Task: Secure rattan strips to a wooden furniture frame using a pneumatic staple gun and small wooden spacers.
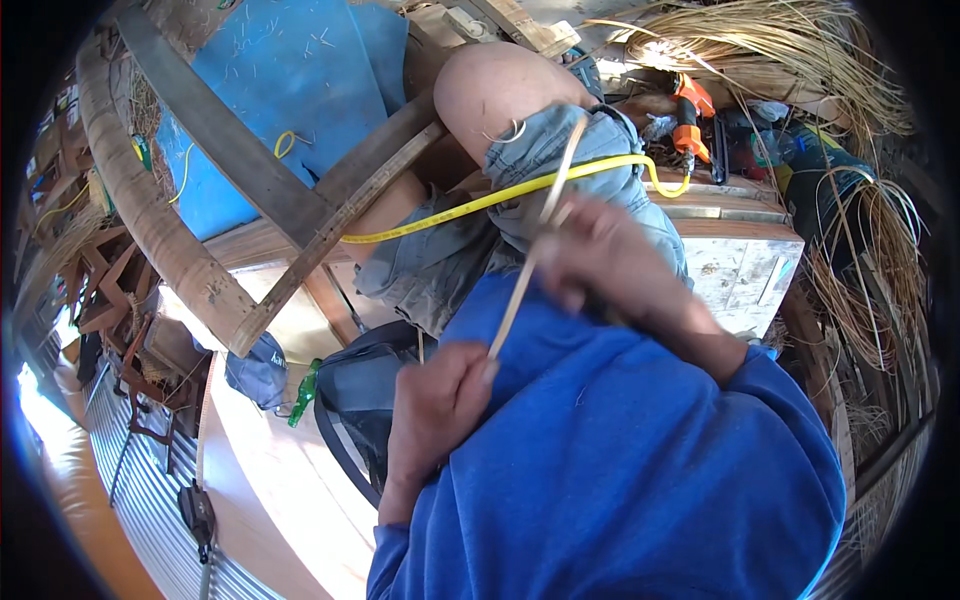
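Note:
A long, thin, pale cane strip slants up from my left hand past my right hand, its far end over my knee. My left hand is closed round the lower end, thumb on top, in front of my blue top. Higher up, my right hand has its fingers curled in at the strip. Motion blurs those fingertips, so I cannot tell whether a small tool is in them too. A yellow hose runs across my lap just beyond the strip.
Left of my legs stands a wooden frame with a curved, wrapped rail and dark crosspieces. An orange and black power tool lies at the right, near bundles of cane. A dark bag and green bottle are at lower left.

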The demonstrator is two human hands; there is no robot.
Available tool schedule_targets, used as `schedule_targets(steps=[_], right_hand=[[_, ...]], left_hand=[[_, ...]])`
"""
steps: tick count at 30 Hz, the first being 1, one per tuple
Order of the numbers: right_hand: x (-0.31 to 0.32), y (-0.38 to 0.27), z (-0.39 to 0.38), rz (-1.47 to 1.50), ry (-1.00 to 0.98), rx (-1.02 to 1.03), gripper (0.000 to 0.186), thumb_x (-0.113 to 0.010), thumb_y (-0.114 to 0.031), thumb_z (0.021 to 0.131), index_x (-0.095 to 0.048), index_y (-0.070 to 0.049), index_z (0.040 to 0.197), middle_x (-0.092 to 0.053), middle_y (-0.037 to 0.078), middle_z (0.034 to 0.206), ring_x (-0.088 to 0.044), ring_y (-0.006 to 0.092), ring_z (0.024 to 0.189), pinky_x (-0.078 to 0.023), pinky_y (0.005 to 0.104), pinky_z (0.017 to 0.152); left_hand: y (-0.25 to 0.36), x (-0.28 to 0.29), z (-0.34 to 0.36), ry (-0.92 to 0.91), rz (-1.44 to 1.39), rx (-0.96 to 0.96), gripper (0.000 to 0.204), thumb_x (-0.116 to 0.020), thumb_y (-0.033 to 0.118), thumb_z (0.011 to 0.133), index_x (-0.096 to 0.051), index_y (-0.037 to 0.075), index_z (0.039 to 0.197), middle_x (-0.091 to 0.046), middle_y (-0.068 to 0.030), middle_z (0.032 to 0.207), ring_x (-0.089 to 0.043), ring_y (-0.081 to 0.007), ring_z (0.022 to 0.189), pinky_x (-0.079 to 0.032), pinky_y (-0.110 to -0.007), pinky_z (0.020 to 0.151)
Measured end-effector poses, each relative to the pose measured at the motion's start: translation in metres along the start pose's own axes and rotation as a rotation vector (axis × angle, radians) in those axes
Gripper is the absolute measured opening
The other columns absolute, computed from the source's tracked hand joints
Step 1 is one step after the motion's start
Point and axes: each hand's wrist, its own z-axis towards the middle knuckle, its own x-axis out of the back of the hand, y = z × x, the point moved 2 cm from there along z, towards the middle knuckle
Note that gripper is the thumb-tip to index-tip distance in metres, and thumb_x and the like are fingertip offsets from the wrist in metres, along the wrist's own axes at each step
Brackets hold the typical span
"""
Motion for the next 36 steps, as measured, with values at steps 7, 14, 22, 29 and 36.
schedule_targets(steps=[7, 14, 22, 29, 36], right_hand=[[0.013, -0.013, -0.01, 0.003, -0.067, 0.077, 0.03, -0.061, -0.01, 0.082, -0.049, -0.001, 0.108, -0.054, 0.004, 0.064, -0.046, 0.0085, 0.045, -0.034, 0.0197, 0.041], [-0.02, 0.007, -0.002, -0.001, -0.433, -0.06, 0.024, -0.063, -0.008, 0.083, -0.049, -0.002, 0.102, -0.055, 0.002, 0.069, -0.046, 0.0054, 0.047, -0.035, 0.0188, 0.042], [-0.015, 0.006, -0.009, 0.013, -0.341, -0.018, 0.017, -0.062, -0.011, 0.084, -0.052, -0.003, 0.095, -0.053, 0.0, 0.063, -0.048, 0.0052, 0.049, -0.035, 0.0185, 0.042], [0.091, -0.03, -0.02, 0.036, 0.338, 0.398, 0.03, -0.058, -0.023, 0.087, -0.054, 0.0, 0.105, -0.054, 0.002, 0.064, -0.049, 0.0095, 0.044, -0.037, 0.0204, 0.038], [0.214, 0.067, -0.089, -0.86, 0.972, 0.006, 0.034, -0.051, -0.033, 0.089, -0.06, -0.002, 0.076, -0.056, 0.008, 0.057, -0.055, 0.0203, 0.049, -0.041, 0.0373, 0.047]], left_hand=[[-0.01, -0.004, 0.008, 0.076, -0.049, 0.124, 0.01, -0.063, 0.01, 0.082, -0.058, 0.002, 0.086, -0.059, -0.0115, 0.066, -0.058, -0.018, 0.055, -0.045, -0.028, 0.053], [-0.005, -0.015, 0.029, 0.126, -0.082, -0.112, 0.007, -0.061, 0.009, 0.083, -0.059, 0.004, 0.088, -0.058, -0.0114, 0.067, -0.056, -0.0192, 0.053, -0.045, -0.028, 0.053], [0.005, -0.004, 0.012, -0.012, -0.058, 0.059, 0.012, -0.06, 0.011, 0.084, -0.058, -0.001, 0.084, -0.057, -0.006, 0.067, -0.049, -0.0089, 0.059, -0.041, -0.024, 0.056], [-0.022, 0.002, -0.009, 0.018, -0.026, 0.168, 0.013, -0.059, 0.011, 0.085, -0.059, -0.001, 0.085, -0.057, -0.0059, 0.064, -0.051, -0.0082, 0.057, -0.042, -0.022, 0.055], [-0.031, 0.0, 0.013, 0.095, -0.059, 0.06, 0.02, -0.056, 0.009, 0.087, -0.057, 0.001, 0.106, -0.062, -0.0083, 0.08, -0.057, -0.0099, 0.064, -0.047, -0.024, 0.061]])
